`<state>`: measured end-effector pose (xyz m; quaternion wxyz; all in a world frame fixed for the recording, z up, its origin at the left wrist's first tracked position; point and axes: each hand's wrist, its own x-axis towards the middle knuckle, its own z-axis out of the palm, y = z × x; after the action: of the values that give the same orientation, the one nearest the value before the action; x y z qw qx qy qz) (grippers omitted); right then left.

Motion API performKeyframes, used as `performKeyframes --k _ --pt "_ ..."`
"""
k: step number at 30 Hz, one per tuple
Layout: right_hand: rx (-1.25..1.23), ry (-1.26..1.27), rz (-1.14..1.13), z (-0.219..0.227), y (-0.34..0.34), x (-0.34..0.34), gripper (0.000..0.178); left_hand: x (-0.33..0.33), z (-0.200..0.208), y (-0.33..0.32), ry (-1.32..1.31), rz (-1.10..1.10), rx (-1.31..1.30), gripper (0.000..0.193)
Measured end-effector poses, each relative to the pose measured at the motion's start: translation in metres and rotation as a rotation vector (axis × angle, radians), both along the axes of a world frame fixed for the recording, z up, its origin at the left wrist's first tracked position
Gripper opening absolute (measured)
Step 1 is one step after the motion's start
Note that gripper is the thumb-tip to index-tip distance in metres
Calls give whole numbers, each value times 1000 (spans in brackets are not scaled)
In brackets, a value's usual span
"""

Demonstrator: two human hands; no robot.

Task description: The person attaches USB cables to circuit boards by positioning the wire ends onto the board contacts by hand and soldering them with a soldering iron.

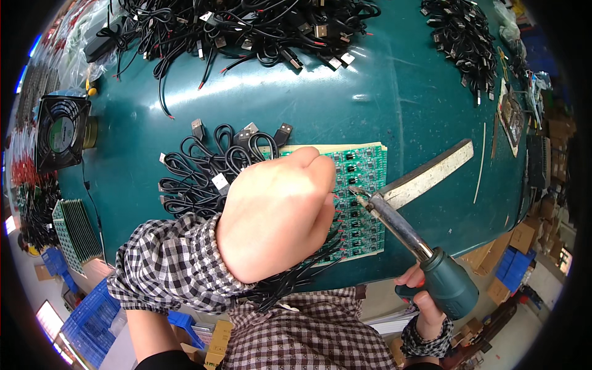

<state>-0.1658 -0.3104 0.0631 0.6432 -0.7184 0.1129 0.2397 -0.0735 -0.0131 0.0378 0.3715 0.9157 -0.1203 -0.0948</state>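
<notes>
My left hand point(277, 209) is closed over the left part of a green circuit board panel point(367, 163), and whatever its fingers pinch is hidden beneath it. Gripped in my right hand point(425, 302) is a green-handled soldering gun point(450, 280). Its metal barrel points up and left, and the thin tip is over the panel just right of my left hand. Coiled black USB cables point(185, 169) lie left of the panel. Black cable leads point(290, 280) with red wire ends run along the panel's lower left, partly under my left hand.
A pale, worn bar point(431, 176) lies right of the panel, close to the soldering gun's barrel. Heaps of black USB cables point(246, 24) spread across the table's far side, with another pile point(462, 43) at far right. A fan point(63, 132) and stacked boards point(75, 231) are at left.
</notes>
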Motion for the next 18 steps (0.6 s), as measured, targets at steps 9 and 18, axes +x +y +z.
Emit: performKeyframes --k 9,18 --pt "-18 -68 37 -5 -2 -2 64 0 0 1 0 -2 -4 13" --pt "-5 -53 -25 -5 1 -5 65 0 0 0 15 0 7 14"
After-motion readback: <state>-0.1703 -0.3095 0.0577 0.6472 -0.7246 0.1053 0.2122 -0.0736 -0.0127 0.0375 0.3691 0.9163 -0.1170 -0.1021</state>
